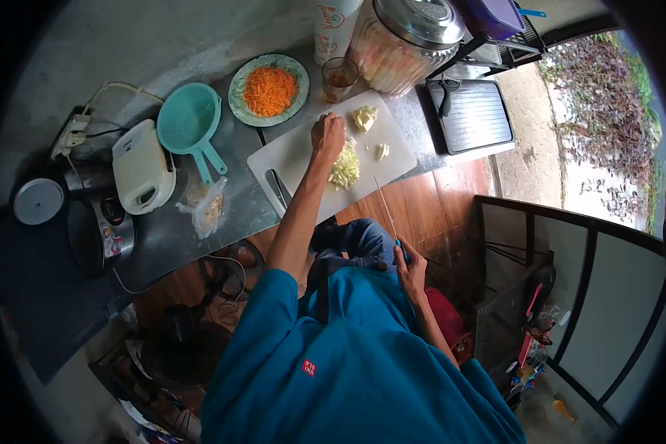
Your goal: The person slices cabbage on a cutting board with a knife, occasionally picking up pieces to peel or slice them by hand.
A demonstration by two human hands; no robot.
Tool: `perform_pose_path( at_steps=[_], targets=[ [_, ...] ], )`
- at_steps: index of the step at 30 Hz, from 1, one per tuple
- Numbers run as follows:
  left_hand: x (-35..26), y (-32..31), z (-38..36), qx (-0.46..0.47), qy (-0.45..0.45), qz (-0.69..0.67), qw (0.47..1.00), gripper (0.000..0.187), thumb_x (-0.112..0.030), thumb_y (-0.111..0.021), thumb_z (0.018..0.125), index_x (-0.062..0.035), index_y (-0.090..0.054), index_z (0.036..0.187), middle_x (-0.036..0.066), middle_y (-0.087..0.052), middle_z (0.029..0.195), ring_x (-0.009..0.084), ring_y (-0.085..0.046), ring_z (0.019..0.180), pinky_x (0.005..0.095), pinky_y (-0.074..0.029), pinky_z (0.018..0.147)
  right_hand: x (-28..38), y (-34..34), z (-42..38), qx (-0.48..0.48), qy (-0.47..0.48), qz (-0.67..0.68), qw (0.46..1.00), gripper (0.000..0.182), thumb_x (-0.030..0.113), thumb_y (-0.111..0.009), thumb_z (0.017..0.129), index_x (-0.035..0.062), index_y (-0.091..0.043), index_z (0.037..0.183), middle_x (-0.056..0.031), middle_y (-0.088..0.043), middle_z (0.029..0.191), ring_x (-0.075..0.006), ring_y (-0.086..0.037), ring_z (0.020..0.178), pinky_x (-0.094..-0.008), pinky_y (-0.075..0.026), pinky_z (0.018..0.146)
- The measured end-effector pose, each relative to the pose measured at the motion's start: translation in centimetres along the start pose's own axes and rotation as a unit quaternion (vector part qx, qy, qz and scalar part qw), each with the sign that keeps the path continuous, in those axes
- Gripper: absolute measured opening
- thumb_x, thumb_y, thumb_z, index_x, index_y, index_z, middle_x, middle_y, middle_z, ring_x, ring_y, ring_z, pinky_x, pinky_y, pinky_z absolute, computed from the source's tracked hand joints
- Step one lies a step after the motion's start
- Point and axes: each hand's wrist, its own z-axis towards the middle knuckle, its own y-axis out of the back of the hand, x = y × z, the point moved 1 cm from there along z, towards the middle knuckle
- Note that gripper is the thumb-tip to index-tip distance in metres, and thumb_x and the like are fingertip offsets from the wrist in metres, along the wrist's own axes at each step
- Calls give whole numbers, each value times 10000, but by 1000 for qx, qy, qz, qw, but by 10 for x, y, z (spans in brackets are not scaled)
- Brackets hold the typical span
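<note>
My left hand (pixel 328 136) is over the far part of a white cutting board (pixel 303 157), its fingers curled together; what they hold, if anything, is hidden. Just beside it lies a heap of finely chopped pale green vegetable (pixel 345 166), perhaps cabbage. Two pale uncut pieces, a larger chunk (pixel 365 118) and a smaller piece (pixel 382 151), rest on the board's right side. Low on the right, off the counter's edge, my right hand (pixel 411 268) grips the blue handle of a knife (pixel 384 200). The blade points up toward the board's near edge.
A plate (pixel 297 108) of shredded carrot (pixel 268 92), a glass (pixel 340 79) and a large lidded jar (pixel 405 44) stand behind the board. A teal colander (pixel 190 118), a plastic bag (pixel 206 210) and a white appliance (pixel 142 169) are left; a ridged grill pan (pixel 478 116) is right.
</note>
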Motion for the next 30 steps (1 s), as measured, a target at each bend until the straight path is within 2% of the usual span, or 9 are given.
perform_pose_path(
  at_steps=[2,3,7,11,14,17,22,25,30],
  targets=[
    [-15,13,-6,-2,72,-67,995,33,-21,-621,800,10,-615,805,166,-611,882,348,-573,832,437,-476,794,2,1,1,24,-5,10,1000,374,240,-601,963,-7,-621,1243,-53,-583,679,-106,-559,622,-273,-467,593],
    [-41,35,-14,-2,-26,44,999,53,-42,-642,787,-5,-656,753,157,-616,858,342,-555,885,439,-452,829,1,2,2,21,-7,11,1000,374,240,-601,963,-7,-621,1243,-53,-583,679,-106,-559,622,-273,-467,593],
    [-54,65,-30,73,-57,64,994,101,-102,-690,789,-14,-718,829,143,-607,870,323,-521,950,424,-421,882,-4,1,5,17,-2,12,1000,377,235,-605,961,-18,-619,1239,-54,-585,682,-108,-563,625,-273,-470,598],
    [-68,69,-21,50,-85,70,993,148,-123,-701,794,-9,-711,888,152,-606,945,327,-530,957,422,-433,877,-2,3,9,23,-8,19,1000,376,235,-604,962,-29,-621,1230,-56,-585,683,-105,-560,629,-270,-471,603],
    [-95,52,-7,13,-92,24,995,288,-127,-701,798,-28,-662,1066,141,-588,1034,334,-542,995,419,-451,886,2,6,10,16,-19,27,999,376,239,-605,963,-25,-623,1230,-53,-587,684,-101,-558,632,-266,-468,598],
    [-116,34,7,-18,-130,103,986,472,-92,-649,823,-84,-519,1277,103,-555,1120,333,-550,1049,424,-471,901,1,7,8,-2,-19,42,999,378,243,-606,963,-22,-624,1233,-50,-590,687,-98,-558,631,-261,-465,594],
    [-118,21,24,51,-71,234,968,359,-136,-644,825,-101,-578,1176,107,-568,1087,309,-557,1054,427,-475,884,-8,6,-3,-20,-44,61,997,383,246,-602,966,-24,-620,1237,-39,-583,688,-94,-555,625,-254,-463,593],
    [-121,36,19,53,-55,145,987,260,-203,-694,809,-62,-636,1019,108,-601,1024,305,-578,1026,430,-483,844,-17,0,-4,-34,-41,80,995,392,247,-600,966,-35,-615,1238,-37,-579,690,-94,-553,630,-253,-463,596],
    [-100,51,1,-29,-22,4,999,288,-207,-705,828,-5,-642,1023,145,-669,876,308,-651,825,408,-502,758,-17,-3,7,-19,-34,67,997,388,234,-593,968,-42,-610,1240,-38,-579,692,-92,-548,639,-252,-460,598]
  ],
)
